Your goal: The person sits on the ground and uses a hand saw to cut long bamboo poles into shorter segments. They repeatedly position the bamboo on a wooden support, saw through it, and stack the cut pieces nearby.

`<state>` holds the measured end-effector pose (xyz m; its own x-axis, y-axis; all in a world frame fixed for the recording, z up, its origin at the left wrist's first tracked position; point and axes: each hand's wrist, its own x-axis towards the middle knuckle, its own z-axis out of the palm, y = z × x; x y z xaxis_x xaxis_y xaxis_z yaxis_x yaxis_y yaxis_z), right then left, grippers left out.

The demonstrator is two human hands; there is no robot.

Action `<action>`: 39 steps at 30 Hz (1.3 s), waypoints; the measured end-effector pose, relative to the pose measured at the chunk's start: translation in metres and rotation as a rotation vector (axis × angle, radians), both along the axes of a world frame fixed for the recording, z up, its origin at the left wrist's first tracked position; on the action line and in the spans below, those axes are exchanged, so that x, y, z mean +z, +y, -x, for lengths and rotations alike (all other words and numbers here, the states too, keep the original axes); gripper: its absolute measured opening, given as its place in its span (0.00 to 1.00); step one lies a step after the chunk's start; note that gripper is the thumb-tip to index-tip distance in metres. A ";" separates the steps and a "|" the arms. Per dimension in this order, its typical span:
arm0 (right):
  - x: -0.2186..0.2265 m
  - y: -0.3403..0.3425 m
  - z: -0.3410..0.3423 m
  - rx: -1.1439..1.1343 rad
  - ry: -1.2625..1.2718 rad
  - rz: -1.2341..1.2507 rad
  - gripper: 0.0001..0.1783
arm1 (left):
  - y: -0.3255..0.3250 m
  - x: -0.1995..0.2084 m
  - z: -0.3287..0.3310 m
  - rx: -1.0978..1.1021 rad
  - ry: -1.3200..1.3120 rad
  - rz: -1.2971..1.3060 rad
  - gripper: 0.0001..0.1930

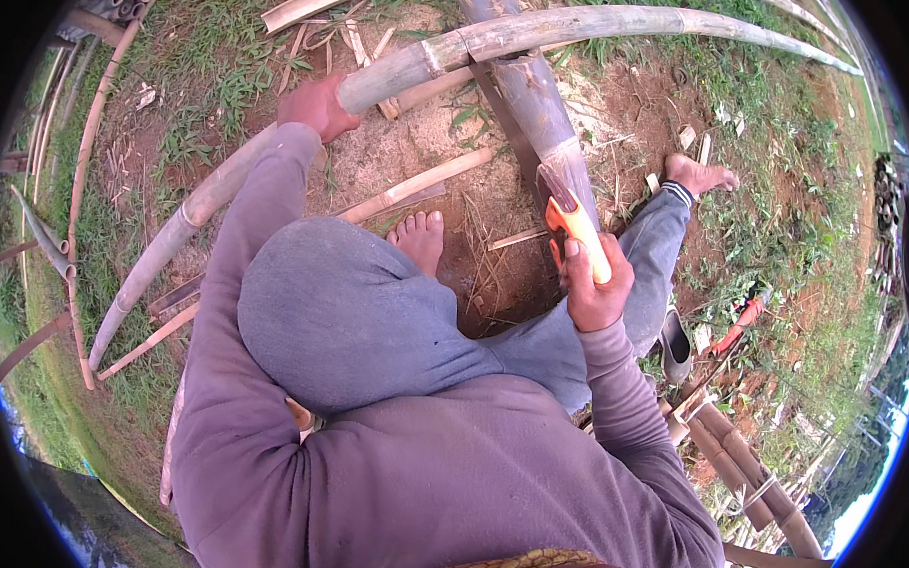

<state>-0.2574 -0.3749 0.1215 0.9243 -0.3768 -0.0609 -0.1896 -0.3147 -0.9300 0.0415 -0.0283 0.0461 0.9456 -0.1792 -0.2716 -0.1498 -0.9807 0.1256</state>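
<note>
The head view shows a long, pale grey-green bamboo pole (pixel 392 74), smooth and round with ringed joints and bowed by the lens. It rests across a thick, grey bamboo trunk (pixel 536 106); near that crossing a thin dark line marks the pole's surface. The left hand (pixel 318 106) is wrapped over the pole, left of the crossing. On the person's side of the pole, the right hand (pixel 600 289) is closed around the bright orange handle of a hand saw (pixel 576 225); how far its dark blade reaches is hard to tell. A split, tan bamboo strip (pixel 411 185) lies on the ground, nearer the person than the pole.
</note>
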 end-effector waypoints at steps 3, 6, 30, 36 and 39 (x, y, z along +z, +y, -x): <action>-0.014 0.002 0.001 -0.010 -0.123 0.049 0.10 | -0.005 -0.004 0.001 0.013 -0.056 0.008 0.39; -0.014 0.014 -0.064 0.031 -0.137 0.156 0.12 | -0.013 -0.004 0.014 0.013 0.000 -0.022 0.40; -0.009 0.000 -0.010 0.039 -0.095 0.098 0.13 | 0.011 0.011 -0.014 -0.178 0.497 0.430 0.47; -0.047 -0.011 0.018 0.063 -0.198 0.175 0.13 | 0.022 -0.029 -0.036 -0.071 0.874 0.587 0.48; -0.038 -0.006 0.014 0.022 -0.156 0.121 0.12 | 0.011 -0.019 -0.024 -0.117 0.640 0.501 0.45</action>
